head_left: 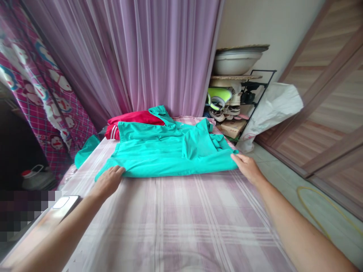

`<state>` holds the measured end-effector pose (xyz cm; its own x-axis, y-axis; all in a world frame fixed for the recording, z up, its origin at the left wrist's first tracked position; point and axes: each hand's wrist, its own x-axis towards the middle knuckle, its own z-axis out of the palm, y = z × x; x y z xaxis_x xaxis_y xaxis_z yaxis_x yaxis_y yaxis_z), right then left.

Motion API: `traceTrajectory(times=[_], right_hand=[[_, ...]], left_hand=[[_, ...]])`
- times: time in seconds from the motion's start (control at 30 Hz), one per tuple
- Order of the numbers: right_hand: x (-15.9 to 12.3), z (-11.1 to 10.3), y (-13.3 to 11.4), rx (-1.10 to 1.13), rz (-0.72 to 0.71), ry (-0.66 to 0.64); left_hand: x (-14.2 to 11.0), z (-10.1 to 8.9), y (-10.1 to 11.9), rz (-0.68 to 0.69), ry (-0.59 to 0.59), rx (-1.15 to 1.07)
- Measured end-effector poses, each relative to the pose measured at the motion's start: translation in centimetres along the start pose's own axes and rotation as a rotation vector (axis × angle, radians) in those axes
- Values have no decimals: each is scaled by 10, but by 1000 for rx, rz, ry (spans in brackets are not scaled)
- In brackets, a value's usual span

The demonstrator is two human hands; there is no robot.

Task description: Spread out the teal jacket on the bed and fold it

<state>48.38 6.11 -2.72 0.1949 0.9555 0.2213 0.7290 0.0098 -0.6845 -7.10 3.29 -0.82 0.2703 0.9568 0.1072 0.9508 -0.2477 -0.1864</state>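
A turquoise long-sleeved garment (159, 160) lies spread and partly folded on a plaid bed sheet (181, 219). Its near edge runs straight between my two hands, and one sleeve with a gathered cuff reaches toward the curtain. My left hand (109, 177) has its fingers closed on that near edge, close to the left end. At the right end, my right hand (246, 164) pinches the garment's corner between thumb and fingers. Behind the garment lies a folded red garment (133, 119) with white stripes, partly covered by the turquoise sleeve.
A phone (64, 207) lies by my left forearm. More turquoise cloth (87, 149) hangs at the bed's left edge. Purple curtains (170, 56) close off the far side. Beyond the right edge stand a rack (263, 90) with basins and shoes, a white bag (272, 113) and a wooden wardrobe (320, 113).
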Motion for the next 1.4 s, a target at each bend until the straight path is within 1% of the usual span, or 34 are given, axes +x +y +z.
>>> traceTrajectory(times=[0.07, 0.13, 0.2, 0.3, 0.4, 0.5, 0.6, 0.67, 0.77, 0.8, 0.83, 0.87, 0.93, 1.0, 1.03, 1.07, 1.13, 1.2, 1.3, 1.4], right_hand=[[-16, -13, 14, 47, 25, -14], [-37, -18, 29, 122, 48, -76], [-56, -15, 40, 161, 62, -118], [-73, -8, 45, 84, 49, -103], [-77, -5, 43, -42, 27, -72], [-79, -7, 45, -129, 46, -37], [-85, -7, 50, -194, 42, -66], [-89, -8, 51, -281, 29, -93], [-87, -11, 43, -385, -15, -94], [-83, -13, 38, -401, -25, -76], [-78, -16, 32, -410, -29, -53], [-72, -17, 24, -417, -25, -33], [-56, -19, 5, -434, -9, -20], [-37, -16, -19, -440, -20, -48], [-26, -12, -32, -440, -38, -58], [-14, -8, -46, -441, -52, -65], [11, 5, -73, -455, -49, -79], [37, 23, -99, -452, -34, -107], [73, 59, -130, -422, 15, -130], [100, 98, -146, -415, 145, -153]], left_hand=[[-15, -4, 5, 9, 2, -1], [-33, -2, 9, 31, -17, -54], [-49, 2, 15, 51, -33, -121], [-63, 6, 23, 51, -23, -192], [-64, 3, 24, 37, -37, -207], [-67, -1, 22, 35, -36, -200], [-74, 0, 16, 43, -45, -240], [-77, 1, 10, 58, -84, -301], [-71, -5, -4, 60, -200, -415], [-66, -9, -9, 38, -229, -429], [-61, -12, -15, 3, -232, -418], [-54, -15, -21, -42, -204, -385], [-40, -18, -30, -108, -83, -286], [-27, -16, -35, -99, 11, -214], [-21, -14, -36, -79, 17, -194], [-16, -11, -36, -58, -9, -181], [-9, -5, -37, -35, -98, -156], [-9, -1, -40, -27, -158, -127], [-18, 3, -47, -6, -153, -113], [-33, 7, -53, -7, -154, -120]])
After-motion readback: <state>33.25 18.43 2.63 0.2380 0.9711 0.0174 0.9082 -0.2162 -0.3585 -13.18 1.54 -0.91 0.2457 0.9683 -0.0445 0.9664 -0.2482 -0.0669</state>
